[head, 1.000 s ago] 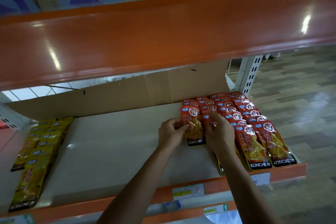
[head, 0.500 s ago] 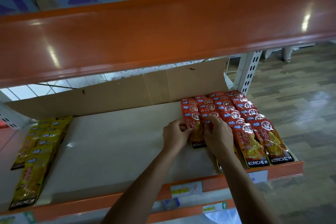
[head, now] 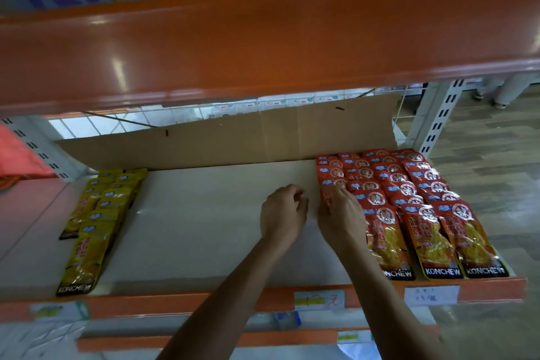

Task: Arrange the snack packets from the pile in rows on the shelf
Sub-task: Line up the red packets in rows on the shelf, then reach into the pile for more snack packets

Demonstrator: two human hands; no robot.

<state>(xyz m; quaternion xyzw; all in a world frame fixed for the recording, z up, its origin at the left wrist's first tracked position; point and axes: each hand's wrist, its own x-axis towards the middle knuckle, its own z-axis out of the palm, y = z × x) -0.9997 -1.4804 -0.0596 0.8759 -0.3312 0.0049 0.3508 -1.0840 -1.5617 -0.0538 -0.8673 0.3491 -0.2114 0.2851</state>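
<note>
Your right hand [head: 342, 215] lies over a red foil snack packet [head: 327, 199] at the left edge of the red rows, fingers curled round its top edge and gripping it. The packet rests flat on the cream shelf board [head: 204, 228], touching the neighbouring rows of red snack packets [head: 409, 193], which overlap like tiles from the back of the shelf to its front rail on the right side.

Your left hand [head: 282, 215] sits just beside the right one, fingers curled inward over the bare board; you cannot tell whether they pinch anything.

Far to the left, well apart from both hands, overlapping yellow snack packets [head: 96, 213] lie in two rows. A brown cardboard sheet [head: 263, 137] stands along the back of the shelf. A glossy orange shelf beam [head: 263, 38] crosses above, and paper price labels [head: 318, 299] sit on the orange front rail [head: 175, 302].
</note>
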